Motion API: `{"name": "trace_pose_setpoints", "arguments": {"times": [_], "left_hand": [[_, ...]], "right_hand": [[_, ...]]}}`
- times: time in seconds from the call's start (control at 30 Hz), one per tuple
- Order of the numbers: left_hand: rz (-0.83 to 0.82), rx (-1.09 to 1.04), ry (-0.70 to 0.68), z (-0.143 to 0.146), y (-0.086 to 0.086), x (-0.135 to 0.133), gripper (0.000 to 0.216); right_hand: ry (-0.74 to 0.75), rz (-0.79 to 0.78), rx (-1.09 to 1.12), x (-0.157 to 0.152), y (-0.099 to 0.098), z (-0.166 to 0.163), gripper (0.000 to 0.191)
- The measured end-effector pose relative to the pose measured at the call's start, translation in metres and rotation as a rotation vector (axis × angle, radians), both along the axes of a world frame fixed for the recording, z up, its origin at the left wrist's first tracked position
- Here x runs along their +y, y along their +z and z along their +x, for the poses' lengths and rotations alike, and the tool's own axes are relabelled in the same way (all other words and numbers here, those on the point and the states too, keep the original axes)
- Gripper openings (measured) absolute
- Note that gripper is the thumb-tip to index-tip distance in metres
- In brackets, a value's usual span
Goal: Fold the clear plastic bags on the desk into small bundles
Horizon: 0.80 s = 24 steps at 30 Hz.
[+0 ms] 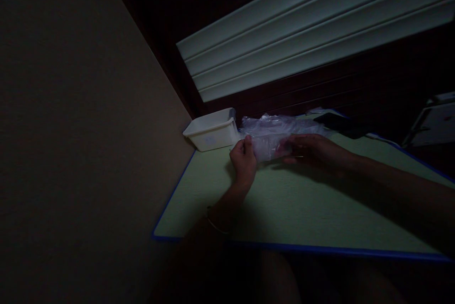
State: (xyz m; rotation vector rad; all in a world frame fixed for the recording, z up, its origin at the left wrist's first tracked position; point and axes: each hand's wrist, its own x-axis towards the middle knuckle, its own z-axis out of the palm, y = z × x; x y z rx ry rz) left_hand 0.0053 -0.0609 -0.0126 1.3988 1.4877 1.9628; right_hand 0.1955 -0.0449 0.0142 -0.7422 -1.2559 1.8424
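Note:
Between my two hands, above the pale green tabletop (284, 214), is a clear plastic bag (265, 147). My left hand (244, 159) is closed on the bag's left end, thumb uppermost. At the other end, my right hand (307, 150) has its fingers at the bag, and part of them shows pinkish through the plastic; whether they grip it or reach inside I cannot make out. Right behind my hands lies a crumpled heap of clear plastic bags (277, 124). The light is dim and the details are blurred.
A white plastic bin (211, 131) stands at the table's back left corner, by the wall (88, 129). A dark flat object (343, 125) lies at the back right. Blue edging (320, 249) runs along the table. Behind it is a slatted panel (302, 34).

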Motion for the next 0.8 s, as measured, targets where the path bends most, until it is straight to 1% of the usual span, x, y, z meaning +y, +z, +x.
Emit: {"name": "trace_pose_setpoints", "arguments": {"times": [0.07,0.17,0.27,0.4,0.47,0.6,0.7,0.8], "left_hand": [[-0.003,-0.004,-0.002,0.0,-0.0004,0.0006,0.044],[-0.001,0.01,-0.007,0.0008,0.0003,-0.0005,0.043],[0.001,0.033,-0.019,0.0025,0.0021,-0.0034,0.043],[0.008,0.09,-0.002,0.0051,0.0041,-0.0071,0.042],[0.002,0.113,0.005,0.0058,0.0044,-0.0082,0.043],[-0.011,0.136,0.009,0.0056,0.0038,-0.0085,0.043],[-0.012,0.152,0.007,0.0045,0.0025,-0.008,0.044],[-0.014,0.175,0.012,0.0037,0.0009,-0.0078,0.042]], "right_hand": [[0.007,-0.028,0.038,-0.0004,0.0007,-0.0004,0.016],[0.044,-0.05,0.085,-0.0014,0.0013,-0.0016,0.027],[0.042,-0.012,0.086,-0.0018,-0.0001,-0.0025,0.03],[-0.053,0.079,0.006,0.0004,-0.0032,-0.0027,0.02],[-0.114,0.093,-0.031,0.0021,-0.004,-0.0029,0.021],[-0.213,0.084,-0.041,0.0048,-0.004,-0.0043,0.035],[-0.228,0.109,-0.036,0.0043,-0.0023,-0.005,0.046],[-0.233,0.131,-0.075,0.0025,0.0004,-0.0042,0.05]]}}
